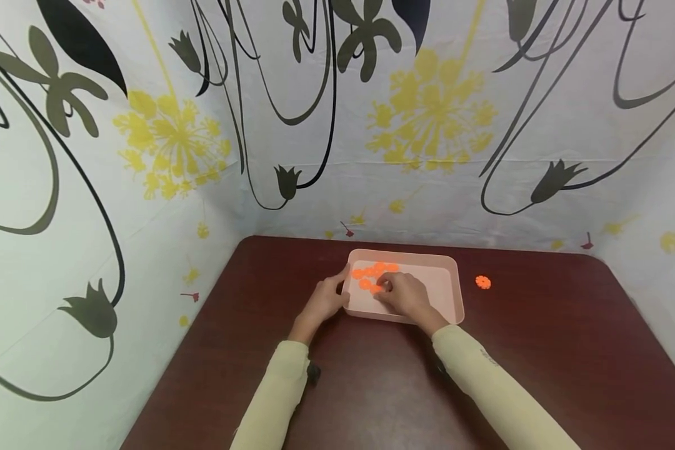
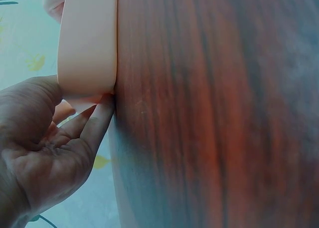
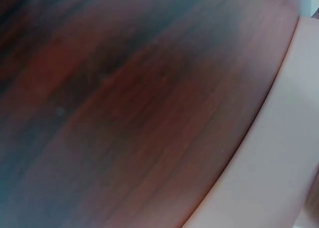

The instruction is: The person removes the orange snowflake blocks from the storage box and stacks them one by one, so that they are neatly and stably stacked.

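A shallow pale pink tray rests on the table, with several small orange discs grouped in its left half. My left hand holds the tray's left end, thumb toward the near corner and fingers farther back. In the left wrist view, that hand's fingers reach round the end of the tray. Inside the tray, my right hand pinches an orange disc with bent fingers, which partly cover it. The right wrist view shows only the tray's outer wall and tabletop; the fingers are out of sight there.
One more orange disc with a scalloped edge lies on the dark reddish-brown table, to the right of the tray. A patterned cloth hangs behind the table and along its left side.
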Motion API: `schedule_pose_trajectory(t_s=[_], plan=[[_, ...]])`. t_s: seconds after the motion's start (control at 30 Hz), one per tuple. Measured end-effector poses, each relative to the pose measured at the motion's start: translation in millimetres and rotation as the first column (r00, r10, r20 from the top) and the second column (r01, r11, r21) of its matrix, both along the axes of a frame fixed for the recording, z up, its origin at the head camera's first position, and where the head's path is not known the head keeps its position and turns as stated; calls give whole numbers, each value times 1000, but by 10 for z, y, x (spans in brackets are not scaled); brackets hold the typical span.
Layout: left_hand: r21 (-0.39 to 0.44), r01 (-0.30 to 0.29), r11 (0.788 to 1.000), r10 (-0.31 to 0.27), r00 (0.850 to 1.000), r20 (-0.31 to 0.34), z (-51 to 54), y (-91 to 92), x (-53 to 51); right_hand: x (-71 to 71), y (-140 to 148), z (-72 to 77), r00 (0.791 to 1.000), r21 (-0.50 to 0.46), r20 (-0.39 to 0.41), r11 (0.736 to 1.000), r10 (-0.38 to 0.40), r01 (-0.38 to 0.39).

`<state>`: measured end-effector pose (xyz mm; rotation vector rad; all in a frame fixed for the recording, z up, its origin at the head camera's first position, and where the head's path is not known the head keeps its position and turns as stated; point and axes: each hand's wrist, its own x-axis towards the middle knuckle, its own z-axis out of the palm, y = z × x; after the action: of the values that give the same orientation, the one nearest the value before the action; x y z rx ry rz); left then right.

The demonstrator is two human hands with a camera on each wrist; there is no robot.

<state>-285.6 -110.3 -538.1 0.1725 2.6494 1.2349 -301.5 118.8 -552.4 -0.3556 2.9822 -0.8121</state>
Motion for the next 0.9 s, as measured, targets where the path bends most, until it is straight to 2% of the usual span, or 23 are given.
schedule_pose_trajectory(t_s=[0.57,0.73,0.9], plan=[[-24,-13,1000,13,1000,17,11,19,-4,-42,-32,-19,999,58,-40,998,5,-2],[-18,-11,1000,11,1000,-3,5,13,-24,-50,-27,6,999,41,-39,999,-8,10],[-6,1,1000,-1,1000,-12,-25,7,-6,-9,-3,25,999,-22,-49,1000,-23,22]])
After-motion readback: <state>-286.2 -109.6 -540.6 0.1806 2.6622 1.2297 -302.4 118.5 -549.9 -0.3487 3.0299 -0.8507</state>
